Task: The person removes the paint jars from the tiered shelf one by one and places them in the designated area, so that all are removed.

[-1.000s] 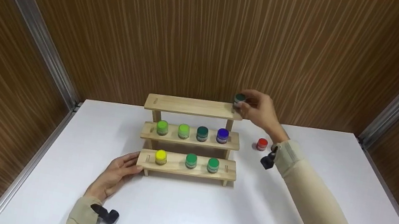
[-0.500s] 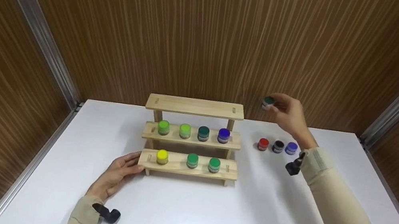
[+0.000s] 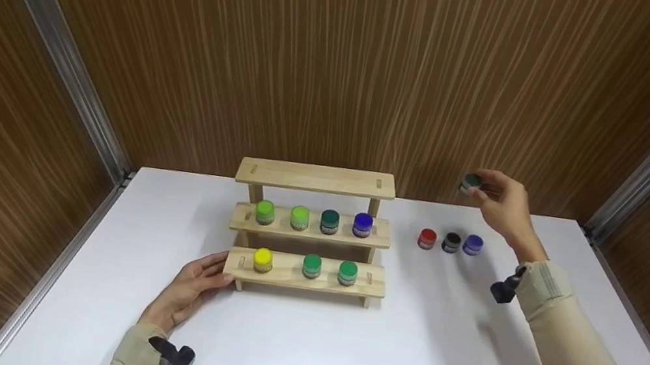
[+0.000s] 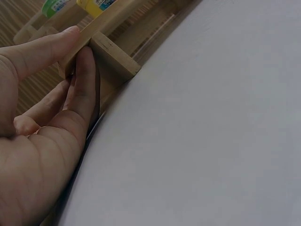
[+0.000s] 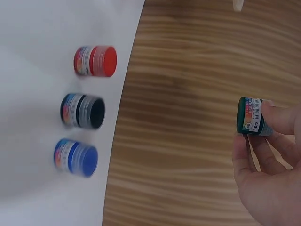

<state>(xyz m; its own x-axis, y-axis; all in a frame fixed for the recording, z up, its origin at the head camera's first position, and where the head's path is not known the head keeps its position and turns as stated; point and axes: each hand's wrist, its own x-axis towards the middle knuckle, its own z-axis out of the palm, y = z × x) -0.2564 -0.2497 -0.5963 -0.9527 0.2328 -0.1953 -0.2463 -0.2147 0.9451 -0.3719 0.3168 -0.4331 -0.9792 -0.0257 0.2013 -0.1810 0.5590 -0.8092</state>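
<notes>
A dark green paint jar [image 5: 250, 115] is pinched between the thumb and fingers of my right hand [image 3: 504, 206], held above the table's back right. Below it, a red jar [image 3: 427, 238], a black jar [image 3: 451, 242] and a blue jar [image 3: 473, 245] stand in a row. My left hand [image 3: 189, 289] grips the left end of the lowest shelf of a three-step wooden rack [image 3: 316, 178], thumb on top and fingers beneath, as the left wrist view shows. That shelf bears a yellow jar [image 3: 262, 260] and two green jars [image 3: 311, 266]. Light green, dark green and violet jars [image 3: 363, 224] stand on the middle shelf.
The rack and jars stand on a white table [image 3: 297, 350]. A wood-grain panel [image 3: 344, 67] rises directly behind it, with similar panels at both sides. Metal rails [image 3: 72, 54] run along the corners.
My right hand has moved right with the dark green jar, from the top shelf's right end to above the loose jars. The black and blue jars have come into view. My left hand stays put.
</notes>
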